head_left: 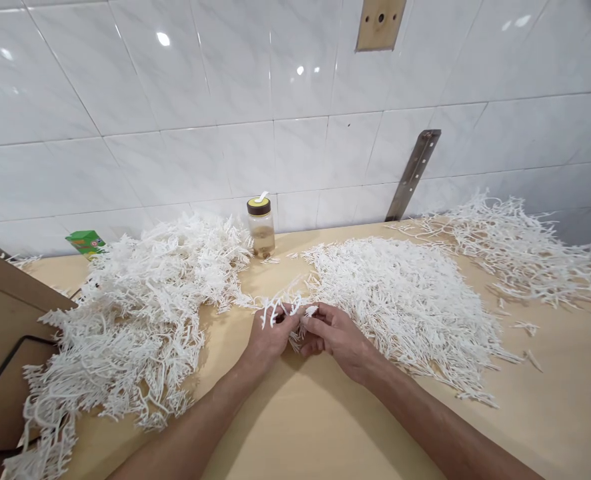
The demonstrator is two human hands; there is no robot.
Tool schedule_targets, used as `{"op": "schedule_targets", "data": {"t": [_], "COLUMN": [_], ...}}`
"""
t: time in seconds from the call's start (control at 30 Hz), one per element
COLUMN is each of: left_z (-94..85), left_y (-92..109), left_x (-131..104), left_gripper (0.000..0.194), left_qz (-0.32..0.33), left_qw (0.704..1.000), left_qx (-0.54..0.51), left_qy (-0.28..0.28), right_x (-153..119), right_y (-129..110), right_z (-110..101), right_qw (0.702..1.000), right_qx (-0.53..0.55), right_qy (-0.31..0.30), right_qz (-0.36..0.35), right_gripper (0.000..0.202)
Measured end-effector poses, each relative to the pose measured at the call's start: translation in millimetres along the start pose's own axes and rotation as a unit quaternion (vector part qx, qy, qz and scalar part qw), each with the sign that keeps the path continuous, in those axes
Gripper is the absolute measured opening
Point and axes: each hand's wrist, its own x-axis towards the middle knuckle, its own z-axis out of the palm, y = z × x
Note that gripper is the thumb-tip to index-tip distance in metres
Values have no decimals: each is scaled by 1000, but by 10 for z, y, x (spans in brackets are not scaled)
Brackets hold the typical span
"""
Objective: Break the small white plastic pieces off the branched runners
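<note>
Between the two piles, my left hand [271,331] is closed around a white branching strand [275,312], its thin curved stems sticking up past the fingers. My right hand [333,333] meets it fingertip to fingertip, pinching a small white piece [311,311]. Whether that piece is joined to the strand is hidden by the fingers. To the left spreads a tangled heap of white branched clusters [140,313]. Close beside my right hand lies a heap of short, thin white pieces [400,300], mostly loose.
Bare, bent white strands [520,247] lie heaped at the back right. A lidded bottle [262,230] with brownish liquid stands by the tiled wall [295,160]. A green carton [86,243] sits behind the left heap. A cardboard box [10,320] borders the wooden table [295,427].
</note>
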Motion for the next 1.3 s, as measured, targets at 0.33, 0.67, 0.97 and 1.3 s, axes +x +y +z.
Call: {"op": "schedule_targets", "data": {"t": [0.33,0.67,0.97,1.3], "left_z": [-21,-81,-74,-125], "left_y": [-69,-35,33,-105], "left_x": [18,35,32,89], "left_gripper": [31,31,35,36], "left_qz": [54,78,-50,79], "left_qw": [996,990,996,991], "left_qx": [55,117,-63,92], "left_qy": [39,30,-50,64], "right_x": [25,50,100,111], "right_y": [45,91,50,60], "right_z": [34,12,-1,-45], "right_qw": [1000,992,996,996], "right_qx": [-23,-119,-82,-80], "right_qy": [-10,14,32,18], "right_qz": [-5,-40,-14,-28], "right_gripper": [37,20,27,27]}}
